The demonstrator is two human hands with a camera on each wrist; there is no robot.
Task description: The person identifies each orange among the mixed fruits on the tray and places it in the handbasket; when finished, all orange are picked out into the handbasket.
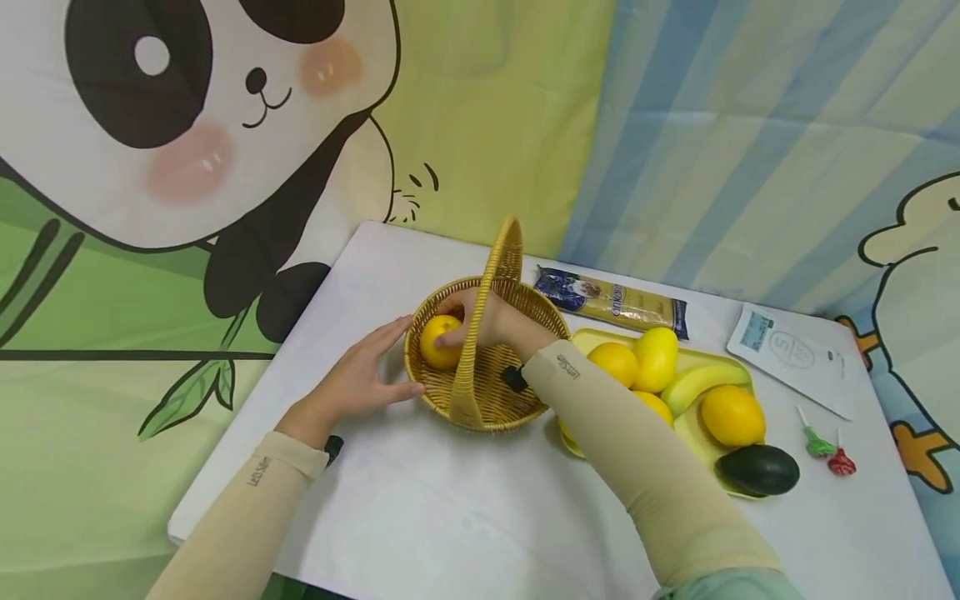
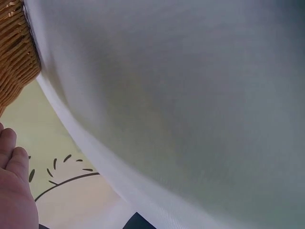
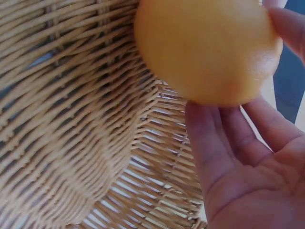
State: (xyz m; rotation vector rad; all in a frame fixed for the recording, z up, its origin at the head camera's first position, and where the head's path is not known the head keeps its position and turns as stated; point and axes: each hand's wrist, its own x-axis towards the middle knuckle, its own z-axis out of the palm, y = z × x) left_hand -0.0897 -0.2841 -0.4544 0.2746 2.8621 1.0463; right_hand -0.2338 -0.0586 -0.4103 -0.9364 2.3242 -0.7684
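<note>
A woven wicker basket with a tall arched handle stands on the white table. Inside its left part, my right hand grips an orange, the arm reaching in under the handle. Seen from the right wrist, the fingers and thumb hold that orange close to the woven wall. My left hand is at the basket's left side, its fingers extended with fingertips right at the rim. In the left wrist view only part of the left hand shows, below the basket's edge.
Right of the basket, a yellow tray carries several oranges, a yellow fruit, a greenish banana and a dark green avocado. Behind lie a pasta packet and a white flat packet. Two lollipops lie farther right.
</note>
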